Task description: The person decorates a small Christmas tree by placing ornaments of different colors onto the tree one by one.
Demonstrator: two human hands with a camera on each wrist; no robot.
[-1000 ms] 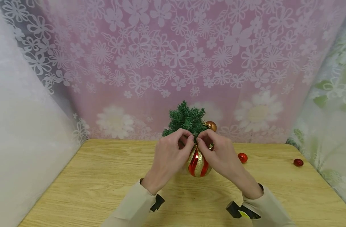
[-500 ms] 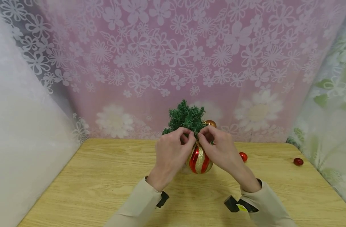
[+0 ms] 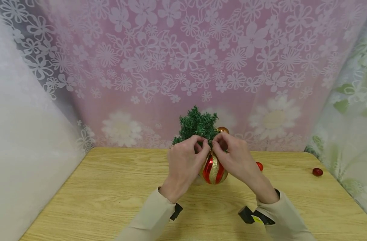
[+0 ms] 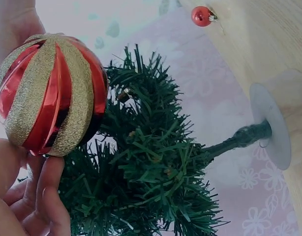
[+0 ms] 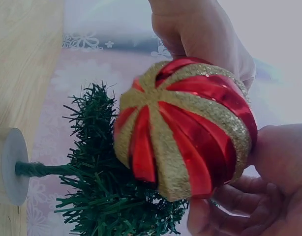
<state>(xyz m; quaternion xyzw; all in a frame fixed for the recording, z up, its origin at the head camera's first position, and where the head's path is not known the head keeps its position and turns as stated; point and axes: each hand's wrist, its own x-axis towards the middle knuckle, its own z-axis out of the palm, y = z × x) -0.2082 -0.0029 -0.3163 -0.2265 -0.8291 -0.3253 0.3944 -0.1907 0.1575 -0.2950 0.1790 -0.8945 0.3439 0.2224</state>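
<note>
A large red Christmas ball with glittery gold swirls hangs in front of a small green artificial Christmas tree. My left hand has thumb and forefinger pinched together just above the ball's cap. Opposite it, my right hand makes the same pinch, its fingertips close to the left ones. The thin hanger between the fingertips is too small to make out, and the hands partly hide the ball. In the left wrist view the striped ball lies against the needles; the right wrist view shows its ribbed underside.
A copper-coloured ball hangs at the tree's right side. On the wooden table lie a small red ball, partly behind my right hand, and a dark red one. The tree stands on a round base. Flowered curtains surround the table.
Both hands have shifted slightly to the right, and the striped ball has moved right and a little up with them. The pinching fingers stay close together.
</note>
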